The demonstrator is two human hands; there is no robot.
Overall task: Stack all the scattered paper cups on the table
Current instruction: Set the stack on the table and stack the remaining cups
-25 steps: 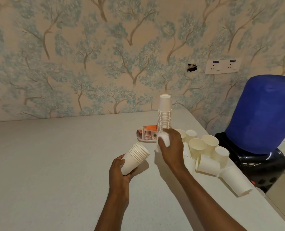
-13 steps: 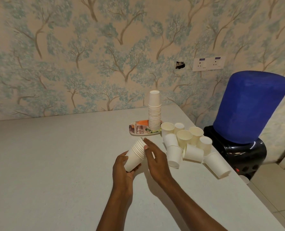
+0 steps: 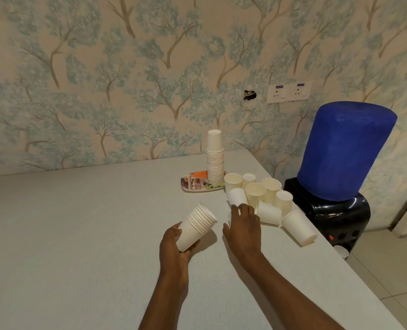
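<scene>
My left hand (image 3: 174,248) grips a short nested stack of white paper cups (image 3: 197,225), tilted with the rims pointing up and to the right. My right hand (image 3: 244,227) reaches over the near edge of a cluster of loose paper cups (image 3: 254,191). Its fingers lie on a cup that is mostly hidden beneath them, and the thumb stays apart from it. One loose cup (image 3: 297,227) lies on its side at the right. A tall upside-down cup stack (image 3: 215,160) stands on a small printed tray (image 3: 193,186) behind the cluster.
The grey table (image 3: 78,234) stretches wide to the left, and its right edge runs just past the loose cups. A blue water bottle on a black dispenser (image 3: 340,151) stands beyond that edge. One cup (image 3: 341,251) sits on the floor. A patterned wall closes the back.
My right hand put its cup into the held stack, then moved right to the loose cups. The left hand has kept its stack in place.
</scene>
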